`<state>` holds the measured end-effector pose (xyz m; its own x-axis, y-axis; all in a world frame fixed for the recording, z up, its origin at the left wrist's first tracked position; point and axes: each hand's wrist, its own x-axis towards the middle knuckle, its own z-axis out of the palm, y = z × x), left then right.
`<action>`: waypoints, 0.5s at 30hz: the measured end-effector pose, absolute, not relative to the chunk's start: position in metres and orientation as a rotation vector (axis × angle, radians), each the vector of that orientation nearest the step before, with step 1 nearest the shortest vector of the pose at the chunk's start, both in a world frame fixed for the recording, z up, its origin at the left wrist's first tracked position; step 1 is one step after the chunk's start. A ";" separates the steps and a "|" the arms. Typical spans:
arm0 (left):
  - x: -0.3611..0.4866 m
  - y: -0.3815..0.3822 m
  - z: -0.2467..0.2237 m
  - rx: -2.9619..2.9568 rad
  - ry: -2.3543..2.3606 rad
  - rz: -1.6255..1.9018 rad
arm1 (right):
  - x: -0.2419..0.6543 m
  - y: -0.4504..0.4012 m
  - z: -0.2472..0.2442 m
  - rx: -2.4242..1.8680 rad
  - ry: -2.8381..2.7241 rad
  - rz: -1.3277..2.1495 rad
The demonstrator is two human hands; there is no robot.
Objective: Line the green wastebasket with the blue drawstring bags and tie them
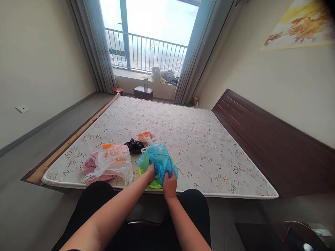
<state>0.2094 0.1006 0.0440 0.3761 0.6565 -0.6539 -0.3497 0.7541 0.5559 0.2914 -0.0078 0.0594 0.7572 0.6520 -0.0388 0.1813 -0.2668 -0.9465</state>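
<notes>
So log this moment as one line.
left hand: on blue bag | right hand: gripping blue bag | green item: under bag | black bag: on mattress

Far ahead I see the tall window point(159, 19) with a metal railing point(146, 52) across it, and grey curtains point(94, 45) hanging at both sides. Bundled items point(158, 75) lie on the sill. Below, my feed shows a dark nightstand point(143, 93) with a green glass point(146, 84) upright on top, and a red stool point(118, 90) just left of it. Along my right runs the brown headboard point(251, 136), with a yellow-toned painting point(300, 26) on the wall above. I make out a wall plate point(22, 108) at far left.
</notes>
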 end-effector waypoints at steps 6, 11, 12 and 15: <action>0.201 0.091 0.058 0.313 0.944 0.362 | 0.304 0.056 0.105 -1.660 -0.718 0.436; 0.166 0.100 0.067 0.357 1.031 0.720 | 0.314 0.089 0.159 -1.219 -0.640 0.607; 0.156 0.102 0.067 0.372 1.084 0.830 | 0.316 0.091 0.163 -1.133 -0.626 0.677; 0.129 0.104 0.067 0.410 1.203 1.075 | 0.320 0.088 0.153 -1.011 -0.534 0.929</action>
<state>0.1294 0.1039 0.0674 -0.0272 0.8377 -0.5455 -0.4481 0.4775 0.7557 0.3201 0.0882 0.1527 0.5223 0.8522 -0.0295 -0.4032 0.2163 -0.8892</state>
